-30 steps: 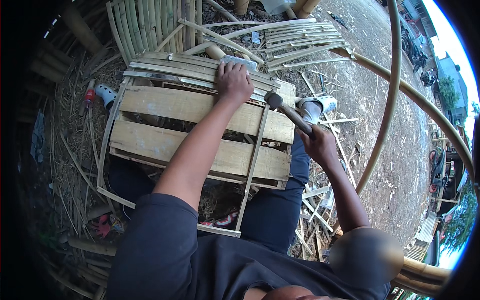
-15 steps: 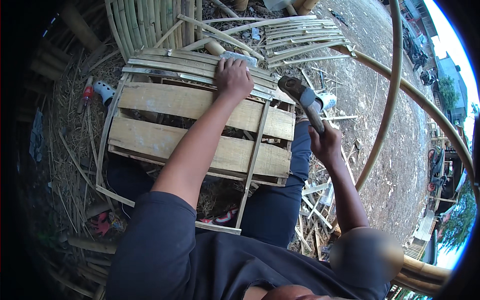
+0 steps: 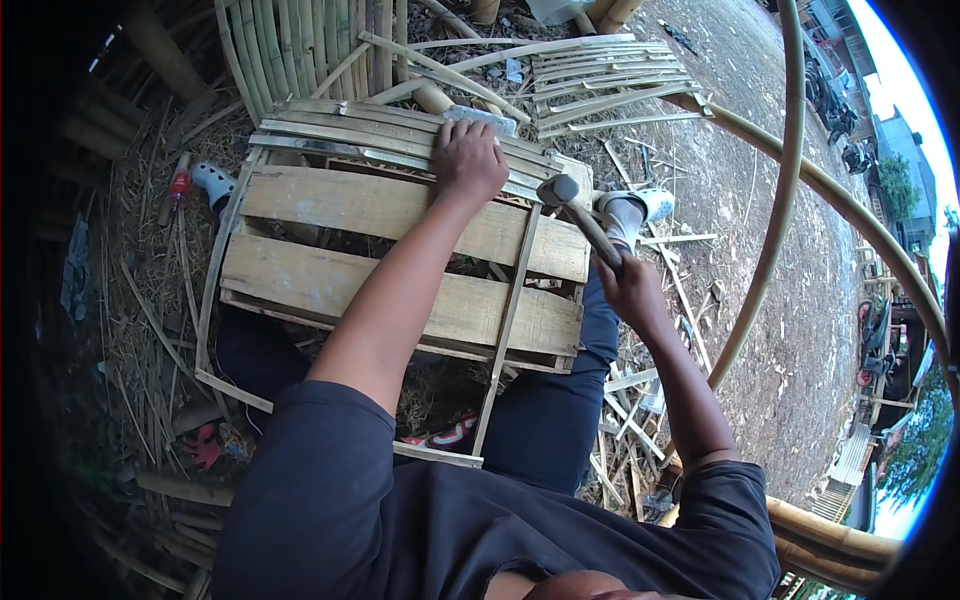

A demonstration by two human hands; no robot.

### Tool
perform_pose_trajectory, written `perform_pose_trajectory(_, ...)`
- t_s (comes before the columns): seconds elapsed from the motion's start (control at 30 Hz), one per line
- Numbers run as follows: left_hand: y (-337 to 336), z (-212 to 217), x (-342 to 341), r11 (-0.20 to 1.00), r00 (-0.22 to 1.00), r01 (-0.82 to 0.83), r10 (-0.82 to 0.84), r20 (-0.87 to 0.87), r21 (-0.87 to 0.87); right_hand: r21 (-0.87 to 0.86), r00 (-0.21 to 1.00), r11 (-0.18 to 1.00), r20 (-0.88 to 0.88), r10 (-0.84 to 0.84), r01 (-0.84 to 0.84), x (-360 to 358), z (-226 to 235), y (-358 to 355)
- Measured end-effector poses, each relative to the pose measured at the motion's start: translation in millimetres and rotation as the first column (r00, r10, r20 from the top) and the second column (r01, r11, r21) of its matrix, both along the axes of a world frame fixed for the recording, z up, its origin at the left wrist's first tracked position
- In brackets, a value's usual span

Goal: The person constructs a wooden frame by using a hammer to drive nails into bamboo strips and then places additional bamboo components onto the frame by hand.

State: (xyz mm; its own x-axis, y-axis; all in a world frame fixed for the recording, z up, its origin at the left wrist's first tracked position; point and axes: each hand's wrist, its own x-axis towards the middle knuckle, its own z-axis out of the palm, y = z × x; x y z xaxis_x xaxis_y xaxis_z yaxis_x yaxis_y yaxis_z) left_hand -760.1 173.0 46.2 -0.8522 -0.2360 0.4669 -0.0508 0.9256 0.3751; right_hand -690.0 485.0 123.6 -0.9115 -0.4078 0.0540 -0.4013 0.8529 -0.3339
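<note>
In my right hand (image 3: pixel 632 288), the fingers are wrapped around the wooden handle of a hammer (image 3: pixel 592 228). Its metal head is at the right end of the bamboo slats (image 3: pixel 345 128); whether it touches them I cannot tell. My left hand (image 3: pixel 470 163) presses down on those slats, its fingers curled onto a grey block (image 3: pixel 480 121) at their far side. The slats cross the top of a thin bamboo frame (image 3: pixel 508 335). Under them lies a wooden crate (image 3: pixel 400 285) with wide planks, between my legs.
Another slatted bamboo panel (image 3: pixel 610 80) lies beyond, beside an upright bamboo screen (image 3: pixel 290 50). Curved bamboo poles (image 3: pixel 790 170) arch on the right. A red-labelled bottle (image 3: pixel 180 183) stands at the left. Straw and offcuts litter the ground around my shoes (image 3: pixel 655 204).
My right hand has swung the hammer down and to the left, bringing its head to the slats' right end. My left hand keeps its place on the slats and block.
</note>
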Motion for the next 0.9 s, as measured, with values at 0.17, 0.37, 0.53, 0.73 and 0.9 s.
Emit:
perform_pose_trajectory(0.17,-10.7,-5.9,7.7,1.000,1.000,-0.018,0.018,0.007,-0.021,-0.075,0.995,0.995,-0.084,0.054,-0.060,-4.5,25.4,-17.1)
perform_pose_trajectory(0.37,1.0,-2.2,0.9,1.000,1.000,-0.008,0.008,-0.029,-0.009,-0.137,0.998,0.990,-0.058,0.033,-0.040,0.0,-3.7,6.2)
perform_pose_trajectory(0.53,-10.7,-11.9,6.4,1.000,0.999,-0.011,0.011,-0.040,0.010,-0.078,0.990,0.997,-0.144,0.001,-0.013,-8.1,14.0,-7.1)
perform_pose_trajectory(0.73,-5.1,6.1,7.3,1.000,0.997,-0.014,0.015,0.073,-0.022,-0.306,0.991,0.950,-0.133,0.027,-0.067,5.6,26.4,-13.6)
perform_pose_trajectory(0.9,-7.4,-5.3,1.0,0.999,0.999,-0.029,0.028,-0.038,-0.023,-0.089,0.999,0.995,-0.022,-0.040,0.037,-9.5,-6.8,-2.6)
